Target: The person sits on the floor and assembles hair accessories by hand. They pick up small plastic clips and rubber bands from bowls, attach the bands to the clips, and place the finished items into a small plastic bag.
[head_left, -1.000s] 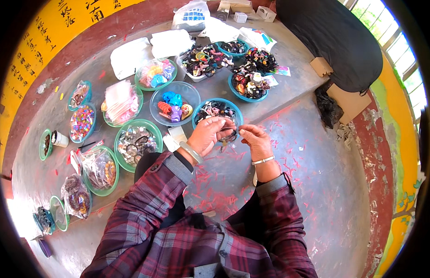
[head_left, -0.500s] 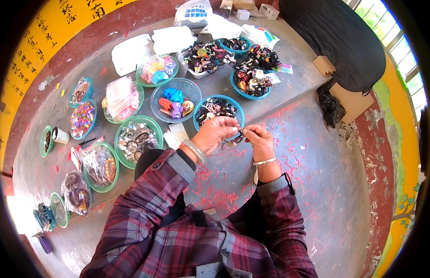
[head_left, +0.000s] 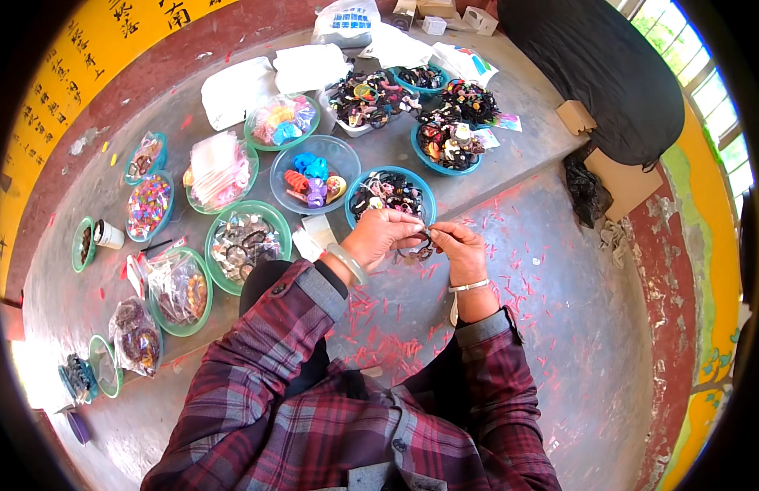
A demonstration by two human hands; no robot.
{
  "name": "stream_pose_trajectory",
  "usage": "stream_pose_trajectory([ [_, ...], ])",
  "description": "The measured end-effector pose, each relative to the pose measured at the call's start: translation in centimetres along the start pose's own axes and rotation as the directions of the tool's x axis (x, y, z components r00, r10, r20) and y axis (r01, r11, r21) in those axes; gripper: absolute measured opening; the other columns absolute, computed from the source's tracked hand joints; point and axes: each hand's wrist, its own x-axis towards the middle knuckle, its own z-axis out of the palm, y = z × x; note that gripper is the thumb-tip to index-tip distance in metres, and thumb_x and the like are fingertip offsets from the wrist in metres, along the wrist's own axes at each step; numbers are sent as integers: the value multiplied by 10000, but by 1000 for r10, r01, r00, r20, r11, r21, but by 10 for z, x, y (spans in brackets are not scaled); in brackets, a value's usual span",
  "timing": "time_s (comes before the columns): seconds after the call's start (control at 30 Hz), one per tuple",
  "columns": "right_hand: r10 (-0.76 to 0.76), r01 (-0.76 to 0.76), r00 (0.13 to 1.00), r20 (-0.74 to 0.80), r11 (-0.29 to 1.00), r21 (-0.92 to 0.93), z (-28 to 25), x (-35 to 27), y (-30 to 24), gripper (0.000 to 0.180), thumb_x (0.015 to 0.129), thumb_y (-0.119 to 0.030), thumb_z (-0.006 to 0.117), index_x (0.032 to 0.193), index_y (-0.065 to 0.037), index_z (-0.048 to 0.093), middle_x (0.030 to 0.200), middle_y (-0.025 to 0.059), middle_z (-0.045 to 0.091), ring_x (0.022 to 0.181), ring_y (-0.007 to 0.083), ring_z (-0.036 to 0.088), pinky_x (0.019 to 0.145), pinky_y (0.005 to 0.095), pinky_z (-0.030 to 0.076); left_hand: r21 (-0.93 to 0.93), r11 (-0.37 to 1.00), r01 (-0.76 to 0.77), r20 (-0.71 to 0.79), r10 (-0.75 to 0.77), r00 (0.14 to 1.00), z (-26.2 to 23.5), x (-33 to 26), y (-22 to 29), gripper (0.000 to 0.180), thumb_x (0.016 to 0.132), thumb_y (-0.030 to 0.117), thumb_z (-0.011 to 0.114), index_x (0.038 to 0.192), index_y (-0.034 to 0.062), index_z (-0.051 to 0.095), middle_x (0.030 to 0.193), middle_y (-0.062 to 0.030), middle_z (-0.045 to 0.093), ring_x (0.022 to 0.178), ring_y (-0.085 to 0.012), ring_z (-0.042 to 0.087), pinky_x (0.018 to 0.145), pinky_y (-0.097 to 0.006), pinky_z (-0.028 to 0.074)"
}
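Observation:
My left hand [head_left: 379, 240] and my right hand [head_left: 463, 252] meet in front of me, both pinched on a thin dark hair tie [head_left: 425, 249]. Its loops dangle between the fingertips, and small details on it are too tiny to make out. Just beyond my left hand stands a blue bowl [head_left: 433, 203] filled with dark hair ties [head_left: 387, 191] bearing small coloured charms. Part of that bowl's near side is hidden behind my fingers. A pale bangle circles my left wrist; a narrow light bracelet is on the right one.
To the left and ahead, bowls hold colourful pieces [head_left: 150, 203], packets [head_left: 216, 168] and bagged trinkets [head_left: 177, 290]. A white tub [head_left: 346, 127] and other bowls of hair ties stand farther off. Red scraps [head_left: 387, 344] litter the low grey surface. A black covered bulk [head_left: 596, 74] lies far right.
My fingertips have drawn slightly closer together around the hair tie, and its hanging loops have shifted. The whole view has moved a little; the bowls stay in place.

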Motion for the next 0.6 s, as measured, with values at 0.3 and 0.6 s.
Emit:
stream_pose_trajectory([
  [0.3,26,-24,1000,-16,989,144,1,-2,-3,149,744,39,595,875,0,656,775,35,609,677,95,529,631,211,427,-57,996,63,114,-56,992,-3,0,5,240,864,95,501,1030,-72,547,1031,-143,577,939,-200,583,809,-248,493],
  [0.6,-55,48,997,61,993,106,-1,-4,-6,161,754,66,545,860,8,653,795,30,592,748,109,538,697,222,428,-154,984,87,163,-61,985,-9,0,5,227,858,65,484,1016,-87,542,1031,-151,571,966,-220,569,871,-291,468],
])
